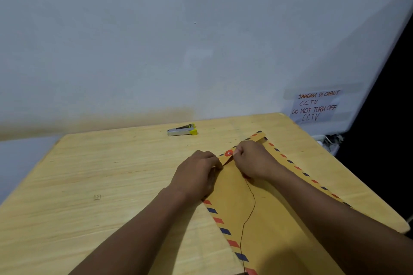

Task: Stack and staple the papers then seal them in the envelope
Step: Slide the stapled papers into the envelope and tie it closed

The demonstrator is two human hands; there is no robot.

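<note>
A brown envelope (268,225) with a red-and-blue striped border lies flat on the wooden table (111,185), its flap folded down at the far end. A red button disc (228,153) sits on the flap. My left hand (196,176) presses the envelope's left edge beside the flap. My right hand (252,161) pinches at the flap right next to the red disc. A thin dark string (251,205) trails from under my right hand down the envelope toward me. No papers are visible.
A silver stapler (182,131) with a yellow end lies near the table's far edge, apart from the envelope. A white wall stands behind, with a handwritten CCTV note (315,106) taped at right. The table's right edge drops into darkness.
</note>
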